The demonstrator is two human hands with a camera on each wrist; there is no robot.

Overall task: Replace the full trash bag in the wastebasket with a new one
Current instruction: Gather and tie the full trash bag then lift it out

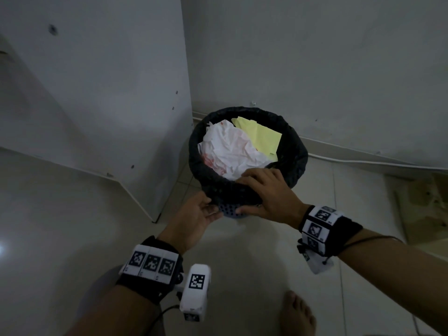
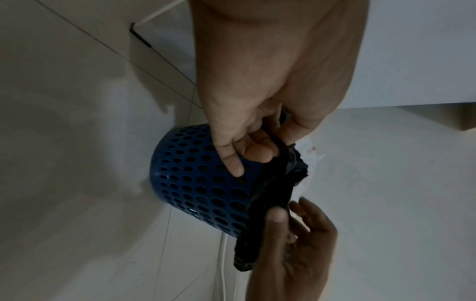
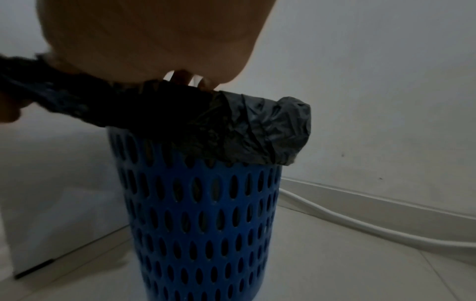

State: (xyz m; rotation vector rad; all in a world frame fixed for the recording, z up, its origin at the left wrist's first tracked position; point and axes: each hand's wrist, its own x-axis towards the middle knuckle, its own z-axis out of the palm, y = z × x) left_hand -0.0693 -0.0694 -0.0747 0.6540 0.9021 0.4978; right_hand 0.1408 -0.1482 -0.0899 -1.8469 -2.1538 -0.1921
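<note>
A blue perforated wastebasket (image 3: 201,213) stands on the tiled floor in a corner. A black trash bag (image 1: 295,156) lines it, with its edge folded down over the rim. Crumpled white paper (image 1: 230,151) and a yellow sheet (image 1: 261,137) fill it to the top. My left hand (image 1: 206,212) pinches the bag's folded edge (image 2: 273,183) at the near-left of the rim, index finger lying on the basket wall. My right hand (image 1: 264,195) lies over the near rim, thumb under the fold and fingers on top, gripping the bag (image 3: 257,126).
A white cabinet (image 1: 97,93) stands close on the basket's left, and a wall (image 1: 315,69) rises behind it. A white cable (image 3: 360,230) runs along the skirting. My bare foot (image 1: 298,314) is on the tiles below. A brownish flat sheet (image 1: 424,207) lies at the right.
</note>
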